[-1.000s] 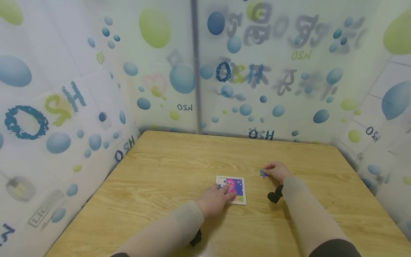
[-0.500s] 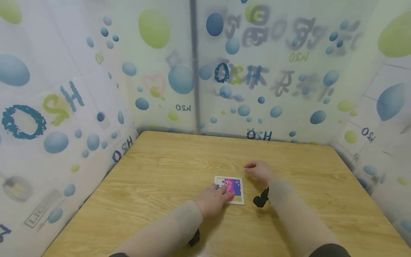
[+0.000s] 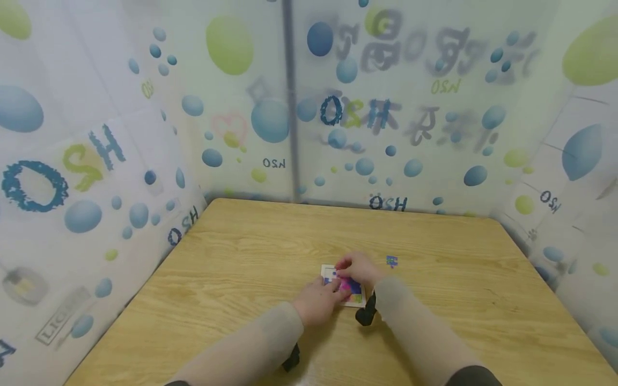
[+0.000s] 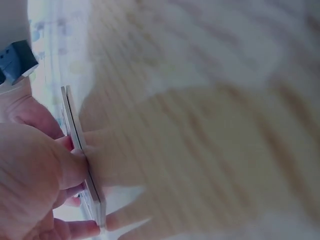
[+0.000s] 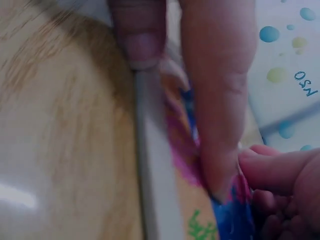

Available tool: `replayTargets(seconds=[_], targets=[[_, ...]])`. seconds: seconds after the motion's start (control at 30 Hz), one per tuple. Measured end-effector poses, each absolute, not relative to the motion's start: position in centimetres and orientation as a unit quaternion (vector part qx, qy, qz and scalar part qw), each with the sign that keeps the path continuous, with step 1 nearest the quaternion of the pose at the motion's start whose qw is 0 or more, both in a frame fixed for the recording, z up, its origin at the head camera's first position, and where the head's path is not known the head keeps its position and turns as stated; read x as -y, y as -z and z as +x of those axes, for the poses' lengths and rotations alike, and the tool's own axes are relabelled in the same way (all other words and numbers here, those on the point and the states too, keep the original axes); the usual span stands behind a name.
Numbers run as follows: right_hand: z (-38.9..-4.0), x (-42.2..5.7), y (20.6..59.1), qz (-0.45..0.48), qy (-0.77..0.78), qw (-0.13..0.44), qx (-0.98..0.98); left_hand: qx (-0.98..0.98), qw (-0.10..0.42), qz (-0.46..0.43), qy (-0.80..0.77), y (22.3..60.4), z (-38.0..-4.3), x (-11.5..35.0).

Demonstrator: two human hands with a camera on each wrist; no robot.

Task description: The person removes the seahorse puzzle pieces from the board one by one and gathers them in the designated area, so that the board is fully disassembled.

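Note:
A small white-framed jigsaw puzzle (image 3: pixel 357 304) with a pink and blue picture lies on the table. My left hand (image 3: pixel 316 303) rests on its left part, fingers spread and nearly straight; in the left wrist view the left thumb (image 4: pixel 72 167) presses at the frame's edge. My right hand (image 3: pixel 363 269) is over the puzzle's top, its thumb and fingertips pinched together on a small puzzle piece (image 3: pixel 334 273) that they mostly hide. In the right wrist view, the right thumb (image 5: pixel 270 170) is close above the picture. Another blue-purple puzzle piece (image 3: pixel 391 261) lies on the table, right of the right hand.
The wooden table (image 3: pixel 251 241) has rounded far corners. Patterned curtains (image 3: pixel 270 177) stand behind it and along both sides. Black wrist mounts (image 3: pixel 365 316) sit under the cuffs, close to the tabletop.
My right hand has moved left from beside the loose piece to the puzzle's top, uncovering a piece that stays on the table. My left hand has kept its place on the puzzle.

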State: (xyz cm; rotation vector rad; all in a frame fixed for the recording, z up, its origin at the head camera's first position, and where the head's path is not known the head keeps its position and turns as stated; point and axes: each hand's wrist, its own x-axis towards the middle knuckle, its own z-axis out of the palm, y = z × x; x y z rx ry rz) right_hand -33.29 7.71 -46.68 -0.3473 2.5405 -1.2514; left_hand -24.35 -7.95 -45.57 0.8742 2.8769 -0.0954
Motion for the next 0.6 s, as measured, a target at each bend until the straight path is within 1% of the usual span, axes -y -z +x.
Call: replayTargets(seconds=[0.27,0.5,0.6], targets=[[-33.3,-7.4,47.6,-0.102,0.446,0.141,-0.878,-0.948,0.063,0.312,0.018,45.6,-24.2,8.8],[-33.4,-7.4,47.7,-0.103,0.432,0.142,-0.885,-0.936,0.034,0.347,0.049,45.0,-24.1,9.1],[-33.4,-7.4,47.3,-0.108,0.42,0.154,-0.888,-0.936,0.03,0.348,0.046,45.1,-24.1,9.1]])
